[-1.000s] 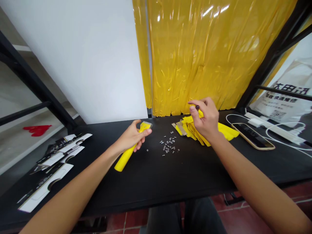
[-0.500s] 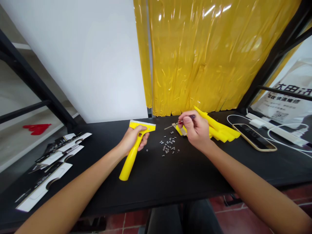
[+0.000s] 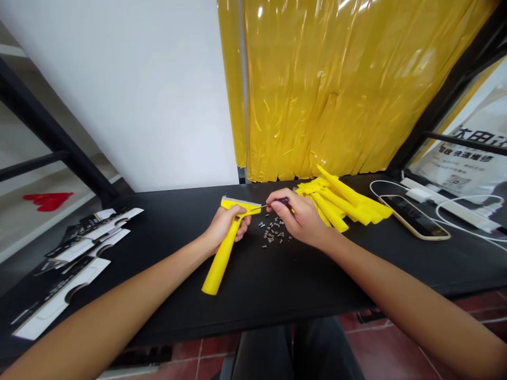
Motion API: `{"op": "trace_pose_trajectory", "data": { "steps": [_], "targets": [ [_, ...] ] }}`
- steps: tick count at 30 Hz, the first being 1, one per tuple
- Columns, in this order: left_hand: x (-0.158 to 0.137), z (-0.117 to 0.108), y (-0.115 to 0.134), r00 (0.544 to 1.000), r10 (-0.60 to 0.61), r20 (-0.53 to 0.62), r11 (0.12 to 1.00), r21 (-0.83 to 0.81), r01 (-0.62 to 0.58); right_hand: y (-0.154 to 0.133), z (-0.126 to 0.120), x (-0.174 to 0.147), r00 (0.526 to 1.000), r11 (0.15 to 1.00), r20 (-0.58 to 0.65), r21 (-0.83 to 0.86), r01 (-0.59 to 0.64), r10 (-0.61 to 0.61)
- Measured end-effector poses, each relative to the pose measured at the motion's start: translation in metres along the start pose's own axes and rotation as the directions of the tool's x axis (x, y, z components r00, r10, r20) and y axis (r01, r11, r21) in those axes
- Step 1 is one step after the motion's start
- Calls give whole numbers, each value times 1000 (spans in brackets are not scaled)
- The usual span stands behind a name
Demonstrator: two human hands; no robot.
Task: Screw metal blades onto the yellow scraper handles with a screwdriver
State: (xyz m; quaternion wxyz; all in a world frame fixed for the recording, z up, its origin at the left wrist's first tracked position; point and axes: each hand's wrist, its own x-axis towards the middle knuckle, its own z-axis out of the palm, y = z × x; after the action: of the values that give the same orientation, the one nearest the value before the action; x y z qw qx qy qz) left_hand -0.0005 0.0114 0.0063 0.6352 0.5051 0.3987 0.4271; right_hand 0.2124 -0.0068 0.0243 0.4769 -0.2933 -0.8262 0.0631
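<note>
My left hand [image 3: 227,227] is closed round the neck of a yellow scraper [image 3: 219,261], its handle pointing down toward me and its wide head at the top with a pale metal edge. In my right hand [image 3: 297,214] is a screwdriver [image 3: 284,201] with a dark handle. Its thin shaft points left, and the tip meets the right part of the scraper head, where a screw would be too small to make out. Below the two hands, several small screws and nuts [image 3: 273,232] lie scattered on the black table [image 3: 253,285].
A pile of yellow scraper handles [image 3: 348,203] lies behind my right hand. Farther right are a phone [image 3: 414,217], a power strip [image 3: 475,214] and white cables. Printed card sleeves [image 3: 63,295] are heaped on the left. A yellow plastic curtain [image 3: 325,95] hangs behind.
My right hand has moved left, bringing the screwdriver tip from above the screws to the scraper head. The scraper has shifted slightly right in my left hand.
</note>
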Motion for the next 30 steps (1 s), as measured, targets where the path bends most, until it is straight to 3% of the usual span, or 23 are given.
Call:
{"op": "trace_pose_trajectory", "data": {
  "steps": [21,24,27,30],
  "targets": [
    [-2,2,-3,1000,2,-16,997,73,-1,-2,-4,3,996,994,15,66,-88,88],
    [-4,1,1,993,112,-43,951,295,-95,-4,-7,4,993,992,39,57,-113,111],
    [-4,-4,6,968,252,-11,783,590,-198,-7,-10,6,989,988,91,88,-128,120],
    [-3,-11,11,953,294,-79,695,702,-156,-9,-9,5,983,980,144,143,-138,118]
  ]
}}
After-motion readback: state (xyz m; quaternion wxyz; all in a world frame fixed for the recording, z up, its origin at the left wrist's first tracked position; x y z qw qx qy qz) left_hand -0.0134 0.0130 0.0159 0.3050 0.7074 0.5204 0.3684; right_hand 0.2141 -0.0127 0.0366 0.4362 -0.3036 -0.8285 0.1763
